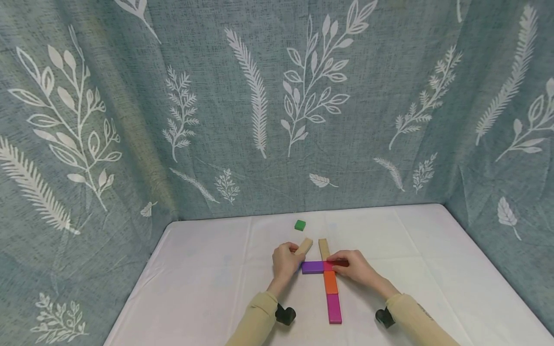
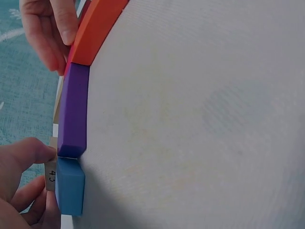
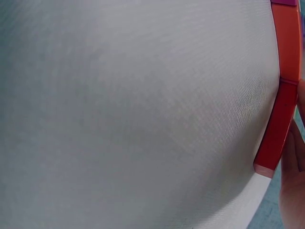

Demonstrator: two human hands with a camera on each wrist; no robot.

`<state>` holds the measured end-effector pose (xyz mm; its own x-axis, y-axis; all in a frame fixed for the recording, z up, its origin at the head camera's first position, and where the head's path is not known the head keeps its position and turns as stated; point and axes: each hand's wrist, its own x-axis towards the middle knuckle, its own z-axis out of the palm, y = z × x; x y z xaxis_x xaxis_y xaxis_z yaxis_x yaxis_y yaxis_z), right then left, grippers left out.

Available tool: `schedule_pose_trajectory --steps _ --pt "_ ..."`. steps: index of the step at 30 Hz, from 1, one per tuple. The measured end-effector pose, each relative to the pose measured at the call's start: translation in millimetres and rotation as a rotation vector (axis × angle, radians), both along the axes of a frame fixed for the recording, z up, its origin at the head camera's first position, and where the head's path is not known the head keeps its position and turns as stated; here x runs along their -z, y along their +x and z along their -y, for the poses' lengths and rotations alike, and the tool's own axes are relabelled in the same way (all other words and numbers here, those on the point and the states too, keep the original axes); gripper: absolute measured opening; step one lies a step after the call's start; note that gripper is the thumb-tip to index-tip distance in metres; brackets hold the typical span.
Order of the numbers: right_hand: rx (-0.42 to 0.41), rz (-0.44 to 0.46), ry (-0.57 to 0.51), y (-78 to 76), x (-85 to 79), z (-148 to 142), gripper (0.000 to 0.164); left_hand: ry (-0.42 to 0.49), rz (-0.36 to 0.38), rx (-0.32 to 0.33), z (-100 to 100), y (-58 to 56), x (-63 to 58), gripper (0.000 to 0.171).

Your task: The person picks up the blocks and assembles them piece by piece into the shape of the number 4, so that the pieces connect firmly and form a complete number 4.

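My left hand (image 1: 285, 264) pinches a plain wooden block (image 1: 305, 246), which slants away from me; in the left wrist view its end is marked with digits. A blue block (image 2: 71, 186) lies along that wooden block, touching the end of a purple block (image 1: 312, 267). At the purple block's other end is a red block (image 1: 328, 265), held between the fingertips of my right hand (image 1: 355, 266). A dark red block (image 3: 276, 129) extends rightward from it, partly hidden under that hand. An orange block (image 1: 331, 282) and a magenta block (image 1: 334, 308) run toward me.
Beyond the red block, another wooden block (image 1: 323, 249) points to the back of the table. A small green block (image 1: 300, 225) lies apart near the back edge. White cloth covers the table (image 1: 207, 278), and a patterned curtain (image 1: 268, 182) hangs behind it.
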<state>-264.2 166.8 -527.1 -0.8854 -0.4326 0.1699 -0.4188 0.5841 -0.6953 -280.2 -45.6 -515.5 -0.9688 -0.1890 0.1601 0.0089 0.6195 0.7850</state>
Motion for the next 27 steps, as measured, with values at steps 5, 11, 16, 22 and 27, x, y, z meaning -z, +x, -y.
schedule_pose_trajectory --steps 5,11,16,22,27 --pt "0.002 0.005 -0.002 -0.4 1.5 0.4 0.023 -0.016 0.001 0.003 -0.2 -0.1 1.8 0.019" --pt "0.006 0.022 -0.004 -0.2 1.7 1.2 0.024 -0.022 0.006 0.014 -0.4 -0.7 3.6 0.020" --pt "0.009 0.027 -0.004 -0.1 1.3 1.0 0.024 -0.020 0.012 0.014 0.3 -1.8 6.0 0.020" --pt "0.013 0.028 -0.001 0.4 0.2 1.3 0.025 -0.029 0.009 0.014 0.3 -2.3 7.3 0.019" --pt "0.009 0.021 0.000 1.1 -0.7 1.7 0.025 -0.026 -0.004 0.019 1.1 -1.5 7.2 0.018"
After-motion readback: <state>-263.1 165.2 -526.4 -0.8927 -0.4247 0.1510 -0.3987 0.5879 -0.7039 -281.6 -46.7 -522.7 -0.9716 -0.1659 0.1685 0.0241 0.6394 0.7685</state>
